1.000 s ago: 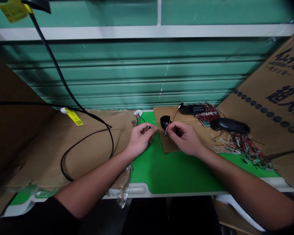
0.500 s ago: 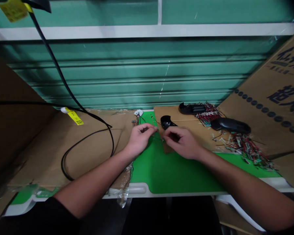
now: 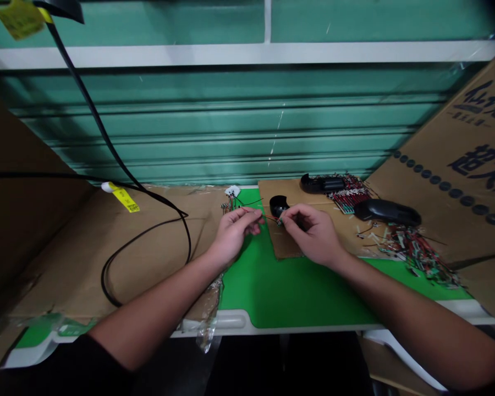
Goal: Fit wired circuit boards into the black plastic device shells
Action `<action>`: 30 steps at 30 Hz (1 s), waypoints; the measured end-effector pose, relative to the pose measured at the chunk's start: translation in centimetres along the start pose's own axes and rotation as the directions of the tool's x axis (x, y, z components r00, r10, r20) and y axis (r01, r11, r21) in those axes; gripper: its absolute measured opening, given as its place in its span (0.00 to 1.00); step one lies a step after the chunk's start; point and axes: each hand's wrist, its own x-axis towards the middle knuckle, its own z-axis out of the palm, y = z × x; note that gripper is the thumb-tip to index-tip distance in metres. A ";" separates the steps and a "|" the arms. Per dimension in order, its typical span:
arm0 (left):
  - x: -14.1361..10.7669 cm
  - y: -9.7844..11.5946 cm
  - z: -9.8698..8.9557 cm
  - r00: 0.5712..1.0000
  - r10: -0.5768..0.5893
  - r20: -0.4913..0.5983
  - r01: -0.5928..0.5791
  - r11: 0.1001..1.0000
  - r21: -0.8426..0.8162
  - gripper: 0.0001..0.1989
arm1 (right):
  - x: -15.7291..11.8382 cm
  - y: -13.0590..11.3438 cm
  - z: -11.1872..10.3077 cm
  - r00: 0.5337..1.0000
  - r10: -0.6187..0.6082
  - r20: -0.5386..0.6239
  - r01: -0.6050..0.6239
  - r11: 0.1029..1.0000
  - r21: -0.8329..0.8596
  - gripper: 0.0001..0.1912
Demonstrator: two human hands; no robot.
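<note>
Thin red and dark wires (image 3: 269, 217) stretch between my two hands above the green table top. My left hand (image 3: 232, 231) is closed in a pinch on the wires, with one red end showing past its fingers. In a pinch too, my right hand (image 3: 311, 230) grips a tiny wired part (image 3: 279, 222), which looks like a small circuit board; the fingers partly hide it. Just behind the right fingertips a black curved plastic shell (image 3: 278, 205) rests on the cardboard sheet (image 3: 286, 248).
To the right lie black plastic housings (image 3: 388, 212), a bundle of wired boards (image 3: 348, 198) and a tangled pile of wired parts (image 3: 424, 256). A white piece with wires (image 3: 232, 191) sits beyond my left hand. Black cable (image 3: 107, 264) loops over the left cardboard.
My left fingers have shifted on the wires, and the red wire now shows between the hands. My right hand has moved slightly right, showing more of the small part at its fingertips.
</note>
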 end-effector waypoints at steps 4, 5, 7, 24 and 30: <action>-0.1 -0.2 0.2 0.996 -0.057 0.069 0.056 0.998 0.011 0.19 | 0.2 -0.4 0.2 0.998 0.032 -0.047 -0.028 0.996 0.079 0.07; -0.1 -0.3 0.3 0.994 -0.074 0.081 0.072 0.997 0.029 0.19 | 0.2 -0.4 0.3 0.998 0.032 -0.052 -0.027 0.996 0.089 0.09; -0.2 -0.6 0.4 0.990 -0.108 0.095 0.103 0.993 0.057 0.20 | 0.3 -0.5 0.3 0.998 0.030 -0.050 -0.026 0.996 0.088 0.09; -0.4 -0.8 0.5 0.991 -0.091 0.096 0.091 0.996 0.000 0.22 | 0.3 -0.1 0.6 0.993 0.109 0.050 -0.119 0.952 0.282 0.14; -0.3 -0.7 0.3 0.994 -0.062 0.092 0.066 0.997 -0.034 0.21 | 0.5 0.2 0.5 0.983 0.142 0.116 -0.174 0.926 0.335 0.15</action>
